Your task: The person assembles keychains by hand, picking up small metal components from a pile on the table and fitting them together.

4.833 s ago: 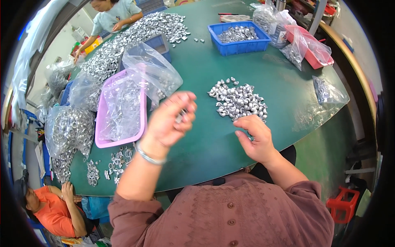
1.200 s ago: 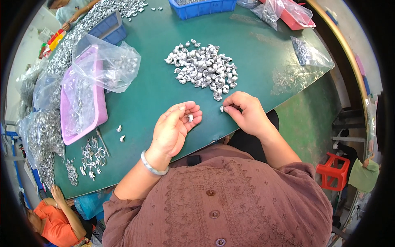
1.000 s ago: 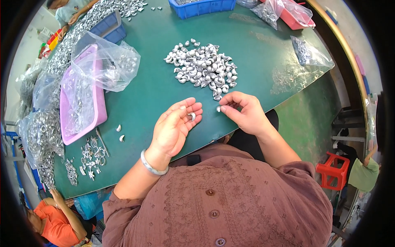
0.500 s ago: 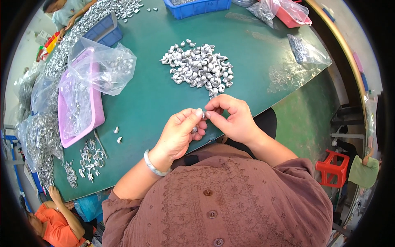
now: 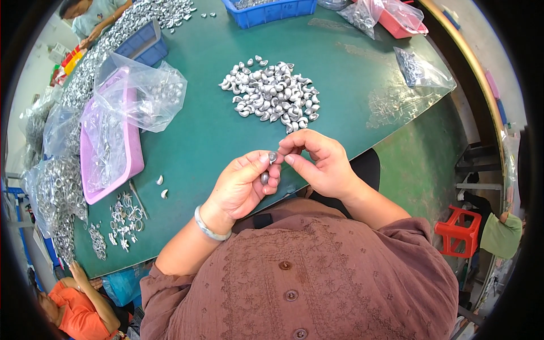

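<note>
Over the table's near edge, my left hand (image 5: 243, 181) pinches a small silver curved metal piece (image 5: 272, 157) between thumb and forefinger. A second silver piece (image 5: 264, 178) sits in its curled lower fingers. Close against it on the right is my right hand (image 5: 320, 164), its thumb and forefinger bent together near the pinched piece; whatever they hold is too small to make out. Beyond both hands, a loose pile of similar silver curved pieces (image 5: 275, 93) lies on the green table (image 5: 198, 141). Two stray pieces (image 5: 162, 187) rest left of my left hand.
To the left stand a purple basket (image 5: 135, 150) with a plastic bag (image 5: 161, 96) over it, small metal rings (image 5: 126, 221) and a thin rod. Blue bins (image 5: 272, 12) and a red basket (image 5: 399, 25) are farther off. Two people work along the left side. A red stool (image 5: 458, 231) stands right.
My fingertips have drawn slightly apart. The piece pinched in my left hand has turned and shows more of its rounded face. The pile looks unchanged.
</note>
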`<move>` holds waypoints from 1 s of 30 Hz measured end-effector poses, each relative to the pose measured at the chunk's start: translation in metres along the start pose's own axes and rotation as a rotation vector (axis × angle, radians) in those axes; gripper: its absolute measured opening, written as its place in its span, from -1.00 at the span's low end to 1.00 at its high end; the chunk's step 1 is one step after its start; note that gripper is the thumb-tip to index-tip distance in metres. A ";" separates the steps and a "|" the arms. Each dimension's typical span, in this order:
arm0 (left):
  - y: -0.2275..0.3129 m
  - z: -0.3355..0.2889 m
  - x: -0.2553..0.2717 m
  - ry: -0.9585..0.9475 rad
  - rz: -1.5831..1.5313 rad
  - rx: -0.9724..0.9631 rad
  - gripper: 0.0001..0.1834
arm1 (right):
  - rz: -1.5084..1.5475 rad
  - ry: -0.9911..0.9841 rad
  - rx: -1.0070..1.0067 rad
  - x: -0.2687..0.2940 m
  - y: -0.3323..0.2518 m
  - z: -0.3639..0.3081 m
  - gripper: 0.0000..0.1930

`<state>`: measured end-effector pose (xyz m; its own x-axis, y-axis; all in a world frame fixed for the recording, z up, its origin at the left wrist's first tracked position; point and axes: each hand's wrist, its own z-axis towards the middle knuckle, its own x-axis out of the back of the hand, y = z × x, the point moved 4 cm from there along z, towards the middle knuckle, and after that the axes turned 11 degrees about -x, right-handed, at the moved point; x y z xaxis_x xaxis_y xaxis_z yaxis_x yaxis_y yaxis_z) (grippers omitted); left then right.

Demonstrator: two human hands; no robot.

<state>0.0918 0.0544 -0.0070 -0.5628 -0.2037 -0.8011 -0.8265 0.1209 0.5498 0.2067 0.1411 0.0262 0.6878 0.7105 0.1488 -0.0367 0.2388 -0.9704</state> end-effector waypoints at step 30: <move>0.000 0.002 0.007 -0.046 0.059 -0.141 -0.78 | -0.132 -0.015 0.056 0.003 -0.010 0.000 -0.89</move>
<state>0.0879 0.0551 -0.0133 -0.6129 -0.1550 -0.7748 -0.7836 -0.0065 0.6212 0.2089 0.1406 0.0361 0.6782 0.6804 0.2776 0.0123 0.3672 -0.9301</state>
